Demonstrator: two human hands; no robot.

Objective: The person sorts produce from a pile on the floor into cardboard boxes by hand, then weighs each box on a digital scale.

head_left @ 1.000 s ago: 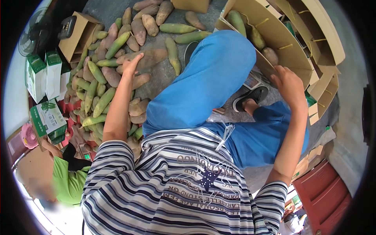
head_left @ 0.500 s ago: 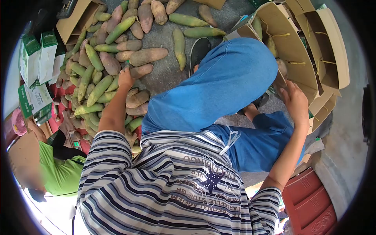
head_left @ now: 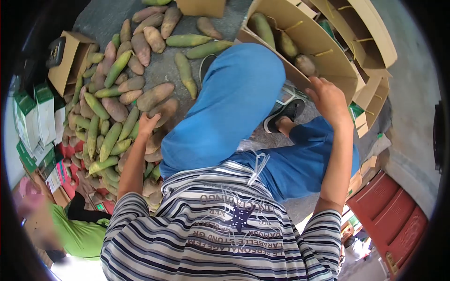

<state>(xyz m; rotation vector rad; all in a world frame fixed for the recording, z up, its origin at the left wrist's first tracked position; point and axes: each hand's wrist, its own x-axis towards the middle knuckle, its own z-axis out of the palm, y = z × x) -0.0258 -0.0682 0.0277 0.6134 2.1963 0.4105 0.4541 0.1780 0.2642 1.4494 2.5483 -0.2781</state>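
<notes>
Left hand (head_left: 148, 124) on a brown tuber (head_left: 161, 111), grip unclear.

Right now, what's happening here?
A person in a striped shirt sits by a heap of brown and green shoots on the floor. Their left hand grips a brown shoot at the heap's edge. Their right hand is open at the rim of a cardboard box holding several shoots.
</notes>
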